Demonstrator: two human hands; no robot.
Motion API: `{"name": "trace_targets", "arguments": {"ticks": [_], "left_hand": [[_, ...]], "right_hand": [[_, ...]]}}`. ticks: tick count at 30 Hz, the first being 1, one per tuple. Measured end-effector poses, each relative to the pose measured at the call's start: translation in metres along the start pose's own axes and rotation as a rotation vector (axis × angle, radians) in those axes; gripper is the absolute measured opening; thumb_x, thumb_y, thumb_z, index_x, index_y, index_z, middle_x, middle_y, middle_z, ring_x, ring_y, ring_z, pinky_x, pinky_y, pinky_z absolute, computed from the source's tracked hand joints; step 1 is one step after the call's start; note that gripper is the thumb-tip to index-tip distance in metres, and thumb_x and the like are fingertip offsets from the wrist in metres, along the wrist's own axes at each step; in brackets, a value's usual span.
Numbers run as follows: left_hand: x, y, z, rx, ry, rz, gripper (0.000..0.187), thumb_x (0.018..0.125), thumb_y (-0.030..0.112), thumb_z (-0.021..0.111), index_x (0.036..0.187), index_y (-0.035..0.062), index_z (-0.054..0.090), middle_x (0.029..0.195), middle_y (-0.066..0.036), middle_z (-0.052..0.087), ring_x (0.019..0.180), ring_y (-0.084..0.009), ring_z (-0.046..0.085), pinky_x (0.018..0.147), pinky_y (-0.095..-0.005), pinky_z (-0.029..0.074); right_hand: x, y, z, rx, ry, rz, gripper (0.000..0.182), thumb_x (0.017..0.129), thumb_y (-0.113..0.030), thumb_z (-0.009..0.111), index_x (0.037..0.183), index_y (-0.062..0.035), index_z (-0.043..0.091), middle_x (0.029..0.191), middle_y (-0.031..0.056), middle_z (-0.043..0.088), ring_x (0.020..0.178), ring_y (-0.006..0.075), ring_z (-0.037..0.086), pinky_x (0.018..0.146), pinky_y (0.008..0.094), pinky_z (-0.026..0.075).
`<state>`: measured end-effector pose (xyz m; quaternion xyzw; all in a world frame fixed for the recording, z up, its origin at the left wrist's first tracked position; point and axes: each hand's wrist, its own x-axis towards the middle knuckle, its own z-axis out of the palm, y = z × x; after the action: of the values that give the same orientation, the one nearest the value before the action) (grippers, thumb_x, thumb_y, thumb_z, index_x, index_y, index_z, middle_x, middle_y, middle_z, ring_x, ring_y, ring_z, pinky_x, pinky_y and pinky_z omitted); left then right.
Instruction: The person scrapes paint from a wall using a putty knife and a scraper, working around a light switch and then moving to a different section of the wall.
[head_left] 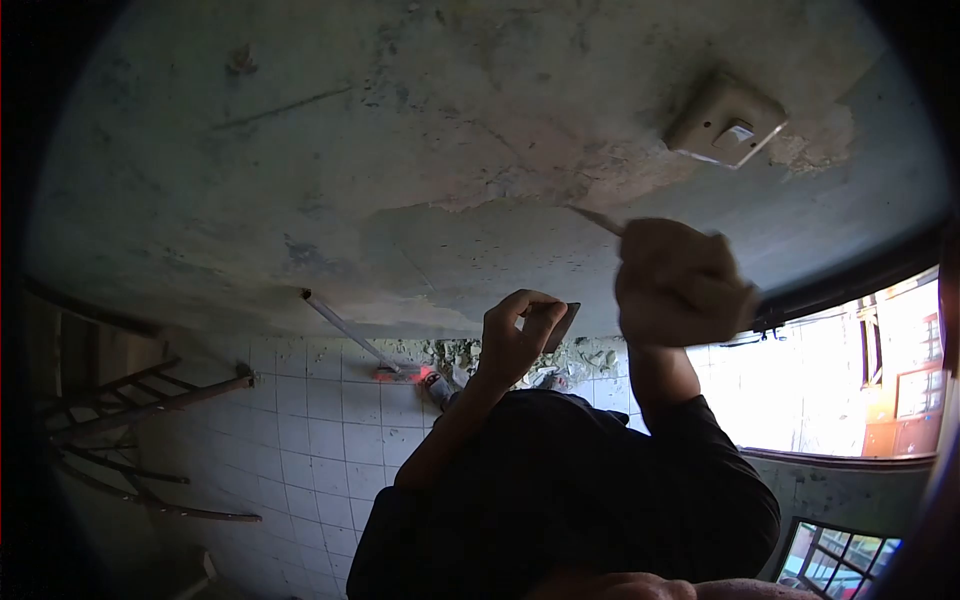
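Scraping at the patchy wall [420,150], the right hand [680,285] is fisted around a scraper [598,220], blade tip on the plaster below the switch box [727,122]. The left hand [515,335] pinches a second flat blade [563,325] just beside it.

The wall [400,150] before me is mottled grey-green with pale pink patches. The switch plate [727,120] is off-white. My sleeves [600,470] are black. The floor tiles [310,430] form a white grid with grey grout lines. The broom head [400,374] is red.
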<state>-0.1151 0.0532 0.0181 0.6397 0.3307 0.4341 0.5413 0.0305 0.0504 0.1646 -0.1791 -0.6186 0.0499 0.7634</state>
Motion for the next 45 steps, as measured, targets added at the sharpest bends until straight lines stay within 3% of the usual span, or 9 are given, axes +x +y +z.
{"name": "trace_targets", "arguments": {"ticks": [11,12,15,26,28,29,31,32,45], "left_hand": [[0.004,-0.005,-0.005,-0.017,0.044,-0.029,0.018,0.094,0.017,0.073,0.096,-0.0006,0.072,0.087,-0.008,0.073,0.083,-0.0131,0.067,0.079,-0.03,0.051],[0.002,-0.006,-0.004,-0.031,0.038,-0.048,0.018,0.095,0.017,0.072,0.096,-0.0009,0.071,0.087,-0.008,0.073,0.083,-0.0131,0.067,0.079,-0.03,0.05],[0.006,-0.004,-0.005,-0.033,0.065,-0.077,0.019,0.096,0.018,0.071,0.095,-0.0015,0.07,0.086,-0.008,0.072,0.083,-0.0126,0.065,0.078,-0.0299,0.05],[0.007,-0.005,-0.005,-0.019,0.09,-0.09,0.023,0.096,0.021,0.072,0.09,-0.0012,0.07,0.078,-0.01,0.07,0.073,-0.0164,0.067,0.07,-0.0317,0.051],[0.005,0.0,-0.005,0.0,0.106,-0.11,0.023,0.096,0.021,0.072,0.09,-0.0011,0.07,0.078,-0.01,0.07,0.072,-0.0159,0.066,0.069,-0.0314,0.051],[0.007,0.001,-0.005,0.018,0.113,-0.104,0.023,0.096,0.021,0.072,0.091,-0.001,0.07,0.078,-0.01,0.07,0.072,-0.0155,0.066,0.069,-0.0311,0.051],[0.008,0.001,-0.005,0.021,0.117,-0.1,0.023,0.096,0.021,0.072,0.09,-0.0011,0.07,0.078,-0.01,0.069,0.072,-0.0151,0.066,0.068,-0.031,0.05],[0.007,0.001,-0.003,0.018,0.121,-0.11,0.023,0.096,0.021,0.072,0.09,-0.0012,0.069,0.078,-0.009,0.069,0.071,-0.0147,0.065,0.068,-0.031,0.05],[0.009,-0.001,-0.004,0.02,0.148,-0.072,0.023,0.095,0.02,0.073,0.089,-0.0019,0.069,0.076,-0.011,0.069,0.07,-0.015,0.065,0.066,-0.0316,0.05]], "right_hand": [[-0.036,0.038,-0.002,-0.012,-0.073,0.061,0.029,0.077,0.023,0.052,0.071,-0.0006,0.036,0.073,0.0129,0.051,0.056,0.0232,0.06,0.044,0.0349,0.049],[-0.02,0.007,0.005,-0.382,-0.252,0.026,0.028,0.078,0.02,0.057,0.077,-0.0004,0.037,0.074,0.014,0.053,0.057,0.0219,0.058,0.046,0.0345,0.049],[-0.006,-0.01,0.011,-0.022,-0.133,0.038,0.025,0.088,0.003,0.069,0.088,0.0016,0.044,0.069,0.0135,0.055,0.055,0.0243,0.055,0.049,0.0351,0.048],[-0.011,0.001,0.014,-0.165,-0.158,-0.083,0.024,0.08,0.018,0.054,0.077,-0.0009,0.041,0.072,0.0122,0.053,0.064,0.0249,0.064,0.054,0.0361,0.054],[-0.009,-0.021,0.015,-0.412,-0.035,0.164,0.044,0.104,-0.039,0.055,0.086,0.0007,0.05,0.072,0.0135,0.057,0.062,0.0261,0.06,0.064,0.0461,0.057],[-0.008,-0.019,0.011,-0.418,-0.027,0.166,0.044,0.104,-0.039,0.055,0.086,0.0007,0.05,0.072,0.0135,0.057,0.062,0.0261,0.06,0.064,0.0461,0.057],[-0.002,-0.006,0.003,0.215,-0.194,0.226,0.042,0.107,-0.037,0.05,0.087,-0.0001,0.049,0.075,0.0155,0.058,0.06,0.0258,0.059,0.063,0.0464,0.057],[-0.001,-0.008,0.001,0.176,-0.21,0.12,0.014,0.101,-0.002,0.052,0.088,0.0012,0.048,0.078,0.0166,0.057,0.062,0.0251,0.061,0.057,0.0429,0.057],[-0.019,0.007,0.005,-0.181,-0.243,0.073,0.027,0.073,0.024,0.057,0.082,0.0019,0.046,0.079,0.0168,0.059,0.068,0.0291,0.066,0.064,0.0461,0.062]]}}
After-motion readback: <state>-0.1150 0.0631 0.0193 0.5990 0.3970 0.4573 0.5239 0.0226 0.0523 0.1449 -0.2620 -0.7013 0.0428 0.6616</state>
